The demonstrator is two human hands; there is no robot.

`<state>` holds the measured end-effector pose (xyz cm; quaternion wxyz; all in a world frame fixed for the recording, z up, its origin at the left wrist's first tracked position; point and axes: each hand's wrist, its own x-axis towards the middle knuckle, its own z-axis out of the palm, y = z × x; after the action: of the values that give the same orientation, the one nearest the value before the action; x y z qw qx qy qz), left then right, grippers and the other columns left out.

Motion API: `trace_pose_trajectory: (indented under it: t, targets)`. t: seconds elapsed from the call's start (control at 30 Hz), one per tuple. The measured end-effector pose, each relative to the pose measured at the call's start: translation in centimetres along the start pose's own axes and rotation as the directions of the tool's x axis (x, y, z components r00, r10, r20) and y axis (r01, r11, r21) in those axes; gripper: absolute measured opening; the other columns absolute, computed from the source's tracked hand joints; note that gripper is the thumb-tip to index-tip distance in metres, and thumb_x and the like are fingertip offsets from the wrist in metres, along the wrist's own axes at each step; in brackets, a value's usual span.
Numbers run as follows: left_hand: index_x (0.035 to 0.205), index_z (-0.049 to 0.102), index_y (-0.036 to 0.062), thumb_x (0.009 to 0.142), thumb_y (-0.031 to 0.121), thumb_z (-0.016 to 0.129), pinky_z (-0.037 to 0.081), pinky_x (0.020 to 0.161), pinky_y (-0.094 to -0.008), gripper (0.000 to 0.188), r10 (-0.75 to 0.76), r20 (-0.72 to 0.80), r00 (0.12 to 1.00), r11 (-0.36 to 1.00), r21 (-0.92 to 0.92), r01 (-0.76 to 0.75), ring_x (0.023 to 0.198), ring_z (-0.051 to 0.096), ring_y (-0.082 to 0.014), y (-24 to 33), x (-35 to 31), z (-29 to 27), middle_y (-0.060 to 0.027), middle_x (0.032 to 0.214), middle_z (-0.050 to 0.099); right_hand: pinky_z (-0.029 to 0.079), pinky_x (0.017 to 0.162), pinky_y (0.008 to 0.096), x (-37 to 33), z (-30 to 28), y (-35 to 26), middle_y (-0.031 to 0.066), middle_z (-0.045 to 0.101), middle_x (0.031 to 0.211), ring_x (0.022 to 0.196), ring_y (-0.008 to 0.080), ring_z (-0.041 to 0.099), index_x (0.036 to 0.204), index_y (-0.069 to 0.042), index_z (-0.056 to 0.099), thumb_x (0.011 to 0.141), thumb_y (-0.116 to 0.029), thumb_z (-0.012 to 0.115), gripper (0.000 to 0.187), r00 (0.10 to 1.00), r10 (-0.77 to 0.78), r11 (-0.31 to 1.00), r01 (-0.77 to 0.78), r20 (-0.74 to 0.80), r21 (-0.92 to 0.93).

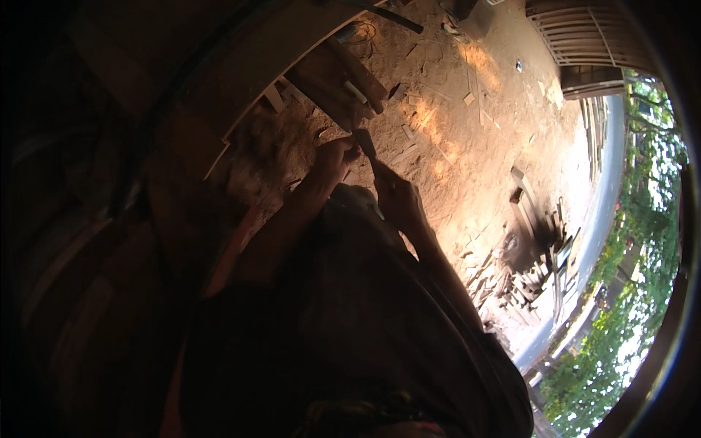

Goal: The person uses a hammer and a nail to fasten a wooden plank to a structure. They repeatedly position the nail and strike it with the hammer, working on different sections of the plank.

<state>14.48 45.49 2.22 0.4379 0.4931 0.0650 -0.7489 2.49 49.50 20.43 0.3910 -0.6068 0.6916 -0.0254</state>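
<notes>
My right hand (396,193) is closed around the lower end of a dark, flat, blade-like tool (366,144), whose kind I cannot make out. The tool slants up and left, and its upper end is beside the fingers of my left hand (336,155). Those left fingers are curled closed. Whatever they may grip is hidden in shadow. Just beyond both hands, dark wooden boards (332,80) lie above the dirt floor, with a small pale strip (355,92) on them.
Wood scraps lie scattered over the dirt ground (453,139). A pile of cut sticks (522,285) sits to the right. Far right stands a slatted wooden structure (584,36). A large panel edge (285,73) crosses the upper left, where deep shadow hides much.
</notes>
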Motion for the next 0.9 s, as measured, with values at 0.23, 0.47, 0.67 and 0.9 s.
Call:
trace_pose_trajectory:
  t: [0.23,0.47,0.67,0.9]
  targets:
    - [0.102,0.063,-0.0042,0.100,0.011,0.061,0.057,0.079,-0.0342,0.015,-0.043,0.107,0.993,0.998,-0.038,0.047,0.081,0.063,-0.0225,0.5,0.7,-0.5,-0.0110,0.094,0.062,0.053,0.067,0.0390,3.9,2.1,2.9,0.0147,0.070,0.082,0.075,0.0226,0.069,0.139,-0.015,0.061,0.101,-0.024,0.056,0.040,1.000,-0.022,0.991,0.024,-0.016,0.134]
    - [0.112,0.060,-0.0078,0.102,0.009,0.059,0.062,0.083,-0.0315,0.020,-0.171,0.243,0.955,0.974,-0.107,0.202,0.092,0.066,-0.0214,0.7,0.9,-2.2,-0.0139,0.104,0.064,0.044,0.053,0.0289,-0.7,1.9,4.0,0.0005,0.056,0.067,0.057,0.0068,0.051,0.142,-0.016,0.060,0.101,-0.025,0.060,0.042,0.997,0.067,0.953,-0.073,0.031,0.296]
    - [0.126,0.059,-0.0072,0.103,0.010,0.057,0.058,0.091,-0.0337,0.029,-0.212,0.236,0.948,0.969,-0.072,0.235,0.107,0.063,-0.0248,1.6,-0.2,-2.1,-0.0173,0.117,0.063,0.044,0.055,0.0288,-0.8,2.0,4.6,0.0004,0.057,0.068,0.059,0.0065,0.051,0.143,-0.015,0.059,0.101,-0.022,0.060,0.043,0.997,0.068,0.942,-0.072,0.024,0.327]
    - [0.116,0.061,-0.0075,0.098,0.005,0.063,0.059,0.093,-0.0314,0.022,-0.134,0.172,0.976,0.978,-0.134,0.158,0.104,0.065,-0.0247,0.1,0.4,-2.5,-0.0153,0.110,0.065,0.046,0.056,0.0308,-0.9,2.0,4.9,0.0041,0.064,0.072,0.060,0.0080,0.053,0.140,-0.010,0.061,0.101,-0.022,0.060,0.041,0.990,-0.093,0.968,0.114,-0.106,0.221]
